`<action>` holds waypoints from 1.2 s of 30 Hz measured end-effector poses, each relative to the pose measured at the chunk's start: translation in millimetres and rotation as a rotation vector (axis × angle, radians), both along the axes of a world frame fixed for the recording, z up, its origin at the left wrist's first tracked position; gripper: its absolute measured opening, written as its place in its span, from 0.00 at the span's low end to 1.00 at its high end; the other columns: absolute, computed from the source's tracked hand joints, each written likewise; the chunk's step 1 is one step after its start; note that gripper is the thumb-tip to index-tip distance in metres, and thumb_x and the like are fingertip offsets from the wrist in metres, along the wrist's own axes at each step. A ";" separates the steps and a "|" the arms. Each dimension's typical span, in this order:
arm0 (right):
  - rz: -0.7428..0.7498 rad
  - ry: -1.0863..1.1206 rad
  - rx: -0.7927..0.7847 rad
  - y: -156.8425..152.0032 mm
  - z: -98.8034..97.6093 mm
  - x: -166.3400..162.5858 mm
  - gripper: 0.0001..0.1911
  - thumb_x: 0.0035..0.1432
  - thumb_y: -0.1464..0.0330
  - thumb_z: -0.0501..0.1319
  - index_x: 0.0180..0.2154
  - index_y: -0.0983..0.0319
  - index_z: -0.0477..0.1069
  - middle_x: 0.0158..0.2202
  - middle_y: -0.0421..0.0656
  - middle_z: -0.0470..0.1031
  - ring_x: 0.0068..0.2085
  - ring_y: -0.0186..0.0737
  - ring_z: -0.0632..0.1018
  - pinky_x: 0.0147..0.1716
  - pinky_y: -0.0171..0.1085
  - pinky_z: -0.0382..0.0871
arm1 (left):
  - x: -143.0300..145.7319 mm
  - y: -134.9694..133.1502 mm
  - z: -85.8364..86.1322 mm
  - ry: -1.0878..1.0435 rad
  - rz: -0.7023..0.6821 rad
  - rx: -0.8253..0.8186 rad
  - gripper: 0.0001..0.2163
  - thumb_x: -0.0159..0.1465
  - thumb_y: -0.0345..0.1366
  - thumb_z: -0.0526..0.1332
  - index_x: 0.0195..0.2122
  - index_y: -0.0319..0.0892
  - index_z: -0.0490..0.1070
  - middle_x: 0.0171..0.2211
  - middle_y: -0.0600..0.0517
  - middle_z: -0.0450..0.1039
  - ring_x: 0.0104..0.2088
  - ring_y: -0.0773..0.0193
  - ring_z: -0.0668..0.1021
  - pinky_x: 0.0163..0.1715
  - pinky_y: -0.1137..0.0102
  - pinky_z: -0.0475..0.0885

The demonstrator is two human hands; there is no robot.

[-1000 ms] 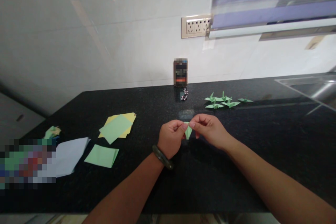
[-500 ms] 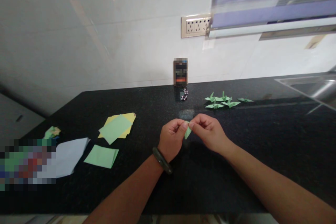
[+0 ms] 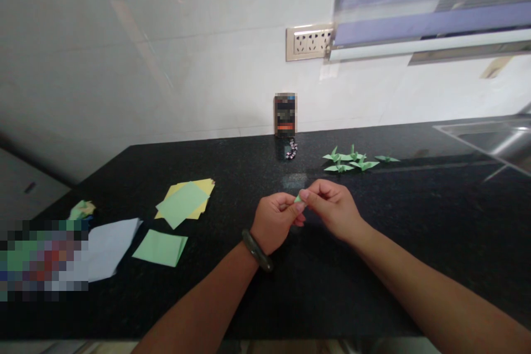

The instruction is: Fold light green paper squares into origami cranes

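A small folded piece of green paper [image 3: 297, 199] is pinched between both hands above the dark counter; most of it is hidden by the fingers. My left hand [image 3: 274, 222], with a dark bangle [image 3: 257, 250] on the wrist, grips it from the left with thumb and fingers. From the right, my right hand [image 3: 332, 207] pinches its upper end between thumb and forefinger. Beyond the right hand, several folded green paper cranes [image 3: 352, 160] stand grouped on the counter.
Left on the black counter [image 3: 224, 287] lie green and yellow sheets [image 3: 182, 202], a folded green sheet [image 3: 161, 248], white paper [image 3: 112, 249] and a crumpled paper piece [image 3: 82, 209]. A blurred upright phone-like object [image 3: 286, 115] with a beaded strap [image 3: 292, 149] leans on the wall. A metal sink [image 3: 498, 144] is far right.
The green paper's point that hung below my fingers is now covered by my left hand. My left fingers have curled lower around it, and the right hand has shifted slightly.
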State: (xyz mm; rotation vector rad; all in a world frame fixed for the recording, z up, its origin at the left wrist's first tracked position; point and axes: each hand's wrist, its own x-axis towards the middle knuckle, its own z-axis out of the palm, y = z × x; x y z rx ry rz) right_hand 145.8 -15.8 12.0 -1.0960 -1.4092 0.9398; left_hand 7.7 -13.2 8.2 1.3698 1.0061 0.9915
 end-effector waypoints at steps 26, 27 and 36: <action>0.196 0.117 0.018 0.5 -5.6 2.2 0.14 0.50 0.65 0.62 0.41 0.61 0.72 0.26 0.40 0.70 0.26 0.31 0.69 0.26 0.33 0.65 | -0.4 2.2 -6.1 -0.378 -0.178 -0.253 0.17 0.59 0.48 0.52 0.23 0.40 0.61 0.11 0.58 0.60 0.12 0.73 0.61 0.15 0.75 0.54; 0.191 0.098 0.022 0.4 -5.1 2.3 0.14 0.50 0.65 0.62 0.40 0.61 0.72 0.26 0.40 0.70 0.26 0.31 0.69 0.26 0.33 0.65 | -0.3 2.2 -6.2 -0.384 -0.176 -0.264 0.17 0.59 0.49 0.52 0.23 0.40 0.61 0.11 0.58 0.60 0.12 0.73 0.61 0.15 0.75 0.55; 0.189 0.057 0.037 1.8 -5.5 4.2 0.12 0.51 0.65 0.61 0.39 0.62 0.72 0.27 0.40 0.71 0.25 0.31 0.69 0.25 0.33 0.65 | 0.6 2.7 -6.5 -0.368 -0.198 -0.258 0.16 0.60 0.48 0.52 0.23 0.40 0.60 0.11 0.58 0.60 0.12 0.73 0.61 0.15 0.75 0.55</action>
